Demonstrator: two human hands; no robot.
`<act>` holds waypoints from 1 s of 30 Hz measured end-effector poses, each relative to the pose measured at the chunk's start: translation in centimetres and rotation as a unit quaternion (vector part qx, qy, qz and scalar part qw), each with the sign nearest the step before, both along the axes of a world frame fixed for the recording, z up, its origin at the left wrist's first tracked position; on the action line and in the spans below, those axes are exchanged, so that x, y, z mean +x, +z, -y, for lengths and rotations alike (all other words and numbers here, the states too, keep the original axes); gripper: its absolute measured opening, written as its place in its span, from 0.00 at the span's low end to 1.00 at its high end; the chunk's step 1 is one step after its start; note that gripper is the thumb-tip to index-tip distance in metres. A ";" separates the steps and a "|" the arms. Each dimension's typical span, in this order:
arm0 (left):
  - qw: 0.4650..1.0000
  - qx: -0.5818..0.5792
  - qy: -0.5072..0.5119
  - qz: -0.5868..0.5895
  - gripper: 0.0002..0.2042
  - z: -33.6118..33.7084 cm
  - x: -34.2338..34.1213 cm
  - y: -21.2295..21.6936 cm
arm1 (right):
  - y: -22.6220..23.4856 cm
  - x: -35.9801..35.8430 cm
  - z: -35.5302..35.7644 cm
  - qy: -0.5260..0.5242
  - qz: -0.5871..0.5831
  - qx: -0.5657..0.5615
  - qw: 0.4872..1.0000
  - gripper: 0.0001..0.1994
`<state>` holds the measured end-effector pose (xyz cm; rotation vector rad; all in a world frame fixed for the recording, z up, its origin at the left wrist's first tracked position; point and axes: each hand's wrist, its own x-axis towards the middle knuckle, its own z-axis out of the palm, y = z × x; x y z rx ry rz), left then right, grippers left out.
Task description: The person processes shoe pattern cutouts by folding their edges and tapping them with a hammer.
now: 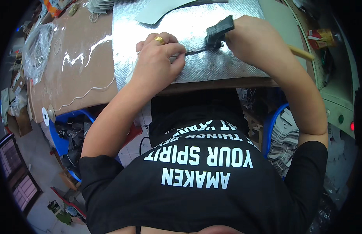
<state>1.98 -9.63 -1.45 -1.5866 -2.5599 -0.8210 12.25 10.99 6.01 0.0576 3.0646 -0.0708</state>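
My right hand (247,39) is closed around a hammer (220,33); its black head is over the silvery textured sheet (227,70), and the pale wooden handle comes out past my wrist. With thumb and fingers pinched, my left hand (159,58) holds a thin dark strip (194,51), its kind unclear. That strip runs from my fingertips toward the hammer head; whether they touch is hard to tell. Some white material shows under my left hand, mostly hidden. A white cord (87,91) leads from there to a spool (48,114) at the table's left edge.
Pale curved cut pieces (161,9) lie at the sheet's far side. Clear plastic bags (39,54) and a stack of cut pieces (101,5) are on the brown table. Blue bins flank my lap, the right one holding stacked grey pieces (284,142).
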 end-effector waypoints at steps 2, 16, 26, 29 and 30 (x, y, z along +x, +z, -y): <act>0.999 0.000 0.014 0.040 0.05 0.0 -0.1 0.0 | 1.0 -0.1 1.0 0.006 -0.039 0.021 0.999 0.08; 0.994 0.028 -0.106 0.025 0.05 -4.3 2.3 -0.8 | -1.9 5.3 -3.8 -0.059 -0.027 -0.029 0.998 0.07; 0.996 0.055 -0.065 0.029 0.04 -2.8 1.6 -0.5 | -1.2 3.2 -1.5 -0.030 0.012 -0.028 0.999 0.05; 0.999 0.036 -0.029 0.026 0.05 -2.3 1.4 -0.3 | 0.9 2.7 -0.8 -0.015 -0.007 0.032 0.999 0.05; 0.998 0.014 -0.004 0.061 0.05 -2.2 1.3 -0.2 | 0.7 2.2 -0.2 -0.010 -0.007 0.031 0.999 0.05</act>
